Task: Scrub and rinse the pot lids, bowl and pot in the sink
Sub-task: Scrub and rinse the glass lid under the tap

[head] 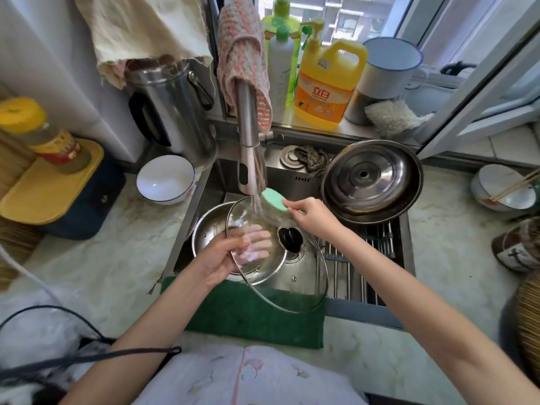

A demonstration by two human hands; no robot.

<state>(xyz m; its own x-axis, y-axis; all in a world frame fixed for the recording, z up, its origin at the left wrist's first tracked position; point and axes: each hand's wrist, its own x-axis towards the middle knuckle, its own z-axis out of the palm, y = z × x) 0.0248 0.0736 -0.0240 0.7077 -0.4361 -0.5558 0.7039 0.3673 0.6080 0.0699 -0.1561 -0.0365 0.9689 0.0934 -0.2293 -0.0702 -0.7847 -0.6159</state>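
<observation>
Left hand grips glass lid rim over sink, under running faucet. Right hand pinches green sponge at lid's 12 o'clock edge. Steel lid at 2 o'clock, white bowl on bench at 10.

green sponge, yellow detergent bottle

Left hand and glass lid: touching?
Touching. Head view: the left hand grips the glass lid at its rim, thumb on top, fingers showing through the glass underneath.
</observation>
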